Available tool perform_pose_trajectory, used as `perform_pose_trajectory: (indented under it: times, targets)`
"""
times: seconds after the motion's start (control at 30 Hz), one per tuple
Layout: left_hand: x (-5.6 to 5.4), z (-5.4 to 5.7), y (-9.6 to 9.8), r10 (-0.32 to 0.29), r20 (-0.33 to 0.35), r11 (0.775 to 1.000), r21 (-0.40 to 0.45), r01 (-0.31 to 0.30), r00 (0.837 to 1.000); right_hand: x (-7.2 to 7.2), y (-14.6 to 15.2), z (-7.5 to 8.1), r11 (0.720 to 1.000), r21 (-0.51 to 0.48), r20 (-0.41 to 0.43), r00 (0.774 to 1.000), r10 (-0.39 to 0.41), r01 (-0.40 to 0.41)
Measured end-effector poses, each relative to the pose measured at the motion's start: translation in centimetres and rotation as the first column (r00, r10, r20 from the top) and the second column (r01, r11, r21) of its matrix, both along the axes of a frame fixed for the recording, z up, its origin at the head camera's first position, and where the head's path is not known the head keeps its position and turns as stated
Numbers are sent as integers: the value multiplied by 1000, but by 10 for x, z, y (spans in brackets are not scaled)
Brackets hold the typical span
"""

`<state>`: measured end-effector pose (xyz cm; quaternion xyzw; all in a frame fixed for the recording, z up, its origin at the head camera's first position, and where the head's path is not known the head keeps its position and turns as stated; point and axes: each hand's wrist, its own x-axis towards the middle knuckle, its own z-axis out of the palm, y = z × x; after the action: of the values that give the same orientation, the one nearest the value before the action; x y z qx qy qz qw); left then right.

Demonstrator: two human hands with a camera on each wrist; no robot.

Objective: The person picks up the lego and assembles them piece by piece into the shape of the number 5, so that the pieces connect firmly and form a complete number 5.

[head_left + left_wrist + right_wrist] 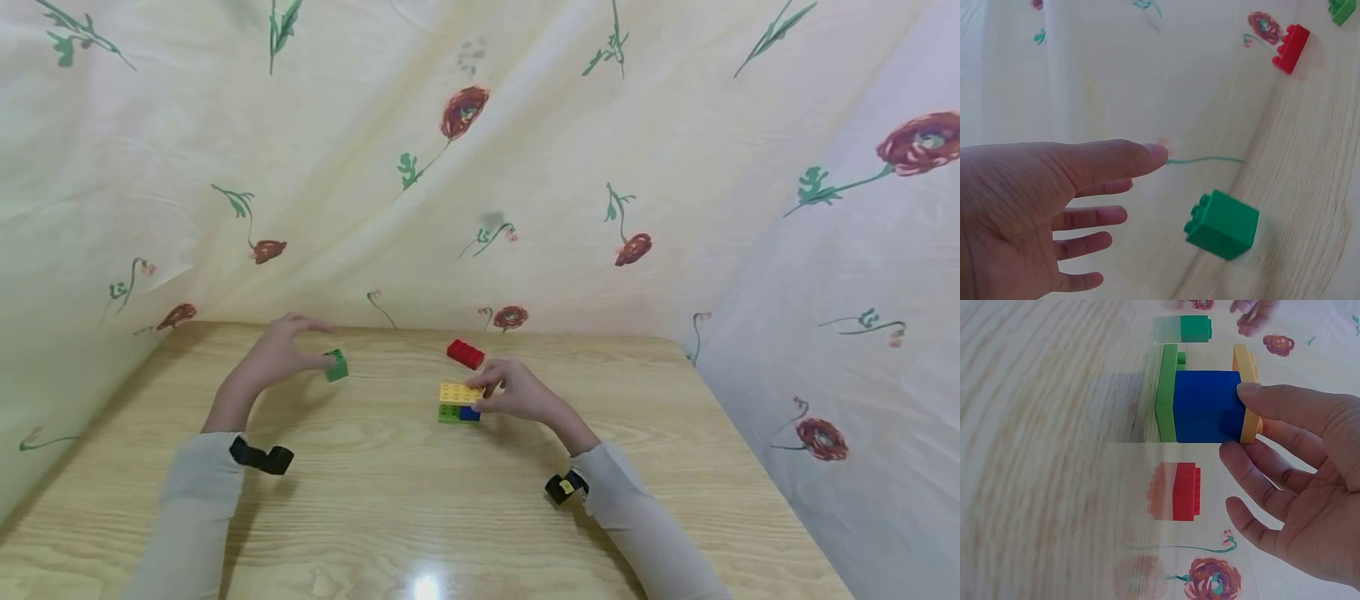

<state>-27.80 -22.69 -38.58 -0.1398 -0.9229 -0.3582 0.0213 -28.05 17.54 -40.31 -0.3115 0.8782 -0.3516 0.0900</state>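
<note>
On the table a small stack stands in front of my right hand (517,390). At its bottom is a light green flat brick (1167,394), with a blue block (1208,406) on one end. A yellow flat brick (456,392) lies across the top, overhanging a gap beside the blue block. My right thumb and fingers pinch the yellow brick at the end over the blue block. To the left, my left hand (279,354) hovers with fingers spread, holding nothing. A green block (1225,225) sits on the table just beyond its thumb.
A red brick (465,354) lies behind the stack, toward the back of the wooden table (360,508). Flower-patterned cloth (360,150) hangs along the back and sides. Each wrist wears a black band, the left band (261,457) and the right band (566,486).
</note>
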Motion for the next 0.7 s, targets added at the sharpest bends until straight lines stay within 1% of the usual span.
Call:
perform_pose_trajectory:
  times: [0.13,0.23,0.37,0.5,0.7]
  targets:
    - [-1,-8,-11,0,9,1000,1,0,1000,0,0,-2,1000,0,5,1000,-1,1]
    - [-3,-15,-14,-5,8,1000,8,5,1000,0,0,-3,1000,-1,4,1000,-1,1]
    - [-8,-26,-13,-8,7,1000,1,8,1000,0,0,-2,1000,0,1,1000,1,-1]
    - [-12,-35,-10,9,12,1000,-17,-9,1000,1,-1,0,1000,6,8,1000,-8,8]
    - [-16,-46,-5,24,-13,999,-41,-24,1000,2,-1,2,1000,16,16,1000,-22,22]
